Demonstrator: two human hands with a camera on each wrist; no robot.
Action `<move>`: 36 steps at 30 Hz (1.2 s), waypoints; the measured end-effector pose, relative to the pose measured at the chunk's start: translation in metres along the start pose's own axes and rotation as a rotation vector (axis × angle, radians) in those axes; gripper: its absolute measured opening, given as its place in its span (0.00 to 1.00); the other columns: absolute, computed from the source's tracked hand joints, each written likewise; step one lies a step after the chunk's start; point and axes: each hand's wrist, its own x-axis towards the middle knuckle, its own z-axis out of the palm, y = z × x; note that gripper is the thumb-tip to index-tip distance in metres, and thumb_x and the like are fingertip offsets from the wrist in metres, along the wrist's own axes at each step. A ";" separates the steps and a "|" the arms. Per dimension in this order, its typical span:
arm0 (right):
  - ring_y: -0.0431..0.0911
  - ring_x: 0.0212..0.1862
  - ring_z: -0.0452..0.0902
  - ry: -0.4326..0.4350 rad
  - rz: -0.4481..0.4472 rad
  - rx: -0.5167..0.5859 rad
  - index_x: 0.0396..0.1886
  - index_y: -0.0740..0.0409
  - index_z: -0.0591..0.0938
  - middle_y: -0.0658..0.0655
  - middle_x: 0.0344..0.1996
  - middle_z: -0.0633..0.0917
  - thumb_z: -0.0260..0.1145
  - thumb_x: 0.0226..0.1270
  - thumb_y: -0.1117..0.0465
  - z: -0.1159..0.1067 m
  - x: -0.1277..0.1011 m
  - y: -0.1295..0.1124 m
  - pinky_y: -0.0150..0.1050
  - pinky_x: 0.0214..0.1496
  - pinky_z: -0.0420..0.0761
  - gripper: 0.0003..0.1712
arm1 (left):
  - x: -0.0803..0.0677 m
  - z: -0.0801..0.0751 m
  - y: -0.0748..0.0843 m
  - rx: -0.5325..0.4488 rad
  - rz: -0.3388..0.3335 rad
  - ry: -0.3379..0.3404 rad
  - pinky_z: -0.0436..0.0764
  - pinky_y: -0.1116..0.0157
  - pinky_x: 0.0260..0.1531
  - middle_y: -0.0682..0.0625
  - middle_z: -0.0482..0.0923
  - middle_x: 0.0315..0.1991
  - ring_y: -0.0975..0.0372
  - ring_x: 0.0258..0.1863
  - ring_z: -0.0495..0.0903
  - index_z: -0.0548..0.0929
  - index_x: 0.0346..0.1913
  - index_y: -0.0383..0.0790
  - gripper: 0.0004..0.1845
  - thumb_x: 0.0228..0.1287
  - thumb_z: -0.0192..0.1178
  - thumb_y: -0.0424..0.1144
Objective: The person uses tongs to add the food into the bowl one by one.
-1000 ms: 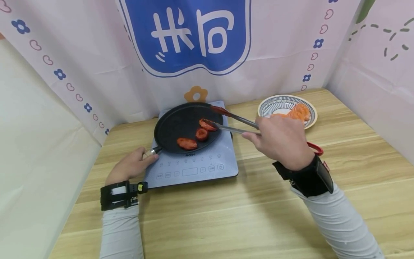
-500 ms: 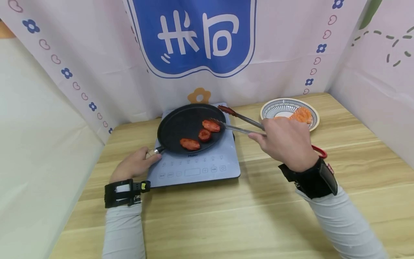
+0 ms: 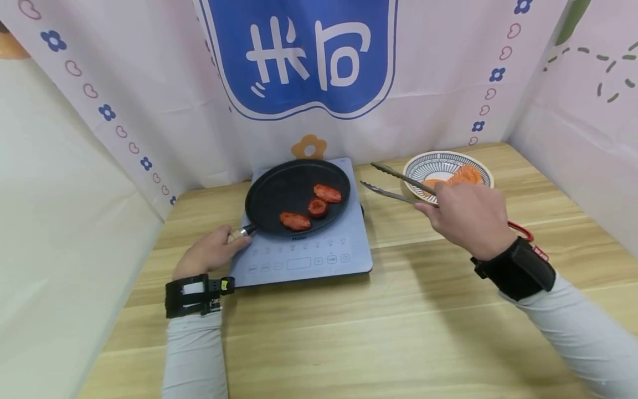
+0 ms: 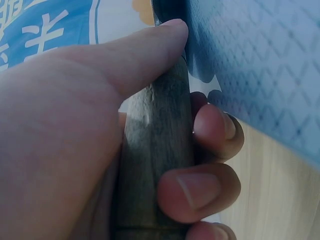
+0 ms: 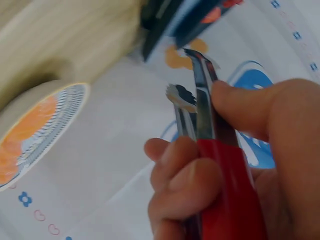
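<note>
My left hand (image 3: 211, 250) grips the wooden handle (image 4: 155, 130) of a black frying pan (image 3: 274, 191), fingers curled round it in the left wrist view. Three reddish food pieces lie at the pan's right and front: two long, scored pieces (image 3: 327, 193) that look like sausage and a round, curled one (image 3: 317, 208). My right hand (image 3: 466, 216) holds metal tongs (image 3: 411, 182) by their red handles (image 5: 230, 185). The tongs' tips stand apart with nothing between them, right of the pan. Close by the tongs is a patterned plate (image 3: 423, 162) bearing orange slices, salmon-like (image 3: 466, 175).
Under the pan sits a flat grey-blue induction cooker (image 3: 349, 244) with touch controls along its front. Wooden table surface (image 3: 319, 343) extends in front and to the right. A printed cloth (image 3: 423, 83) hangs directly behind, and pale sheets close off both sides.
The tongs, earlier over the far-right food piece in the pan, have moved right with my right hand, away from the pan. My left hand keeps its grip on the handle.
</note>
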 end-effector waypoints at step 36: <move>0.51 0.17 0.67 -0.246 0.069 -0.052 0.22 0.54 0.74 0.52 0.13 0.69 0.64 0.75 0.34 0.019 -0.014 0.121 0.46 0.16 0.63 0.32 | -0.002 -0.001 0.001 -0.028 -0.027 -0.003 0.73 0.62 0.31 0.47 0.73 0.35 0.56 0.34 0.74 0.73 0.51 0.36 0.25 0.81 0.53 0.59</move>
